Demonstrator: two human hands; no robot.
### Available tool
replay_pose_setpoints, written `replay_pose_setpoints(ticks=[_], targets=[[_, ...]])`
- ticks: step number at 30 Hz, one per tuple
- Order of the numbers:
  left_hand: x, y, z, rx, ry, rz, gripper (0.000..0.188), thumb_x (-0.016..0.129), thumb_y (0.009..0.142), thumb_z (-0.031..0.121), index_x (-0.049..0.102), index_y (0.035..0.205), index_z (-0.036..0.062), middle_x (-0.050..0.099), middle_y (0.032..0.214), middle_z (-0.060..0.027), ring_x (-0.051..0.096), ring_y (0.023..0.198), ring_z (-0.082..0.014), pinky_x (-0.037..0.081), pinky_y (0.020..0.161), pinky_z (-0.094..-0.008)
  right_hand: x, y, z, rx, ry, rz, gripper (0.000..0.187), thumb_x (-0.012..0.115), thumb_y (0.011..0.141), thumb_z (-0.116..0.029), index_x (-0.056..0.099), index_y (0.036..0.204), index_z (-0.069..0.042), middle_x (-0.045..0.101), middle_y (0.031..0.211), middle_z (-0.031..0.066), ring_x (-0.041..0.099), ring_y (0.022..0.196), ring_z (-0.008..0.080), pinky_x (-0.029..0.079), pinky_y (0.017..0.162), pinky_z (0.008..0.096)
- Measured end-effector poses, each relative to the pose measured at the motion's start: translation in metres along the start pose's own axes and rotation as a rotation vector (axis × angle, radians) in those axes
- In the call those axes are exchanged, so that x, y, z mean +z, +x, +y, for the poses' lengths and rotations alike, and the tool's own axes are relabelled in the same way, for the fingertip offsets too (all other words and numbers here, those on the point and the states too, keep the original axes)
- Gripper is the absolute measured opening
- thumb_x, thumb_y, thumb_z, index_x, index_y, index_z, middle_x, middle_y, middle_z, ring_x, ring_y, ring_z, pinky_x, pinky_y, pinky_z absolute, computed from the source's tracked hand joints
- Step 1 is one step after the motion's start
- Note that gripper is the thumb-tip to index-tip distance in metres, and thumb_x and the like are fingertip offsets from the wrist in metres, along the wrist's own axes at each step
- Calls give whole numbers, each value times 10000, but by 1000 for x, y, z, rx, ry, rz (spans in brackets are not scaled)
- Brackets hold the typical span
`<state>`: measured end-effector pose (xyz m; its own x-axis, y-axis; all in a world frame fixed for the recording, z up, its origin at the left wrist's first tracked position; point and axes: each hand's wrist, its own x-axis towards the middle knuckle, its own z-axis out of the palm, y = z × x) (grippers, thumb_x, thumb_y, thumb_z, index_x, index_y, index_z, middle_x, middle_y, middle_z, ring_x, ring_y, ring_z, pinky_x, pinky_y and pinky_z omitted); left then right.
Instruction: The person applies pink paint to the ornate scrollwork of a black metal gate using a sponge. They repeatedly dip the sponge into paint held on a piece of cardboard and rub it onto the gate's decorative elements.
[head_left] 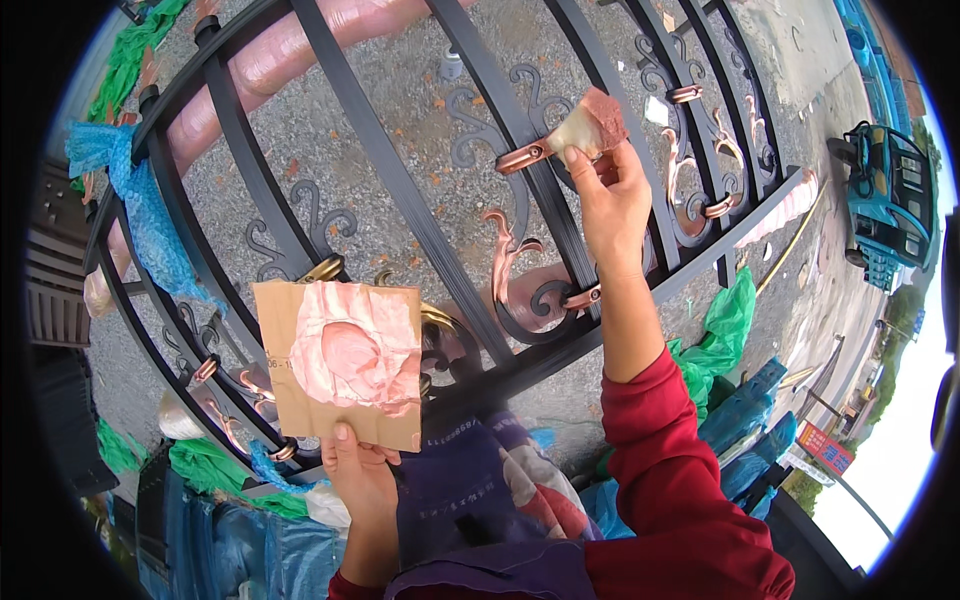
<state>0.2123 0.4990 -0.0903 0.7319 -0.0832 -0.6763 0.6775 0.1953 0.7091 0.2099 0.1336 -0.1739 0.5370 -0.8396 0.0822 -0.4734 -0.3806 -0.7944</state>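
Observation:
My left hand (358,480) grips the lower edge of a square of brown cardboard (285,385), which carries a thick smear of copper-pink paint (350,355). In my right hand (612,205), thumb and fingers pinch a pale sponge (580,128) whose far end is stained reddish copper. That hand is over a black metal railing (395,185), close beside a copper-coloured collar (525,157) on one bar. Whether the sponge touches the collar I cannot tell. Copper colour also covers a curled scroll (505,250) lower on the railing.
Blue bubble wrap (150,215) is tied round the railing's left end. Green cloth (735,310) and blue wrapped bundles (745,410) lie at the right. A can (452,66) stands on the gravelly ground behind the bars. A teal vehicle (885,205) is parked at the far right.

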Motion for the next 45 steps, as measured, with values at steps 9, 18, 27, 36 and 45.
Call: replay_pose_setpoints(ticks=[9,18,27,36,45], targets=[[5,8,-4,-13,84,-53,241,507,1010,329,534,970,93,535,723,-14,538,581,-125,394,467,-248,-3,-2,-27,24,6,5,269,776,778,-156,618,932,-2,525,771,39,460,676,139,425,628,289],[-9,13,-8,-16,-16,8,210,517,1010,246,559,1052,44,605,742,-70,576,567,-146,470,460,-270,10,6,-39,-161,-251,-22,245,768,726,-101,651,923,-14,587,776,69,514,684,214,453,654,346],[-16,17,-6,-33,24,31,213,517,1010,311,545,1015,100,595,723,-20,554,561,-109,409,450,-233,13,6,-40,-161,-317,-21,245,762,735,-131,652,918,-11,567,746,81,487,652,210,444,626,350],[-18,20,-8,-19,22,53,215,504,1016,290,556,971,87,594,668,-35,549,533,-124,418,461,-255,12,6,-41,-206,-345,-9,237,763,731,-109,652,914,-9,570,763,74,494,658,206,446,630,348],[-22,24,-9,4,-20,16,255,504,1016,239,537,1142,20,630,774,-91,579,548,-152,469,464,-263,5,-5,-28,-318,-351,-36,239,767,739,-97,612,904,-21,526,770,68,490,696,201,434,646,338]])
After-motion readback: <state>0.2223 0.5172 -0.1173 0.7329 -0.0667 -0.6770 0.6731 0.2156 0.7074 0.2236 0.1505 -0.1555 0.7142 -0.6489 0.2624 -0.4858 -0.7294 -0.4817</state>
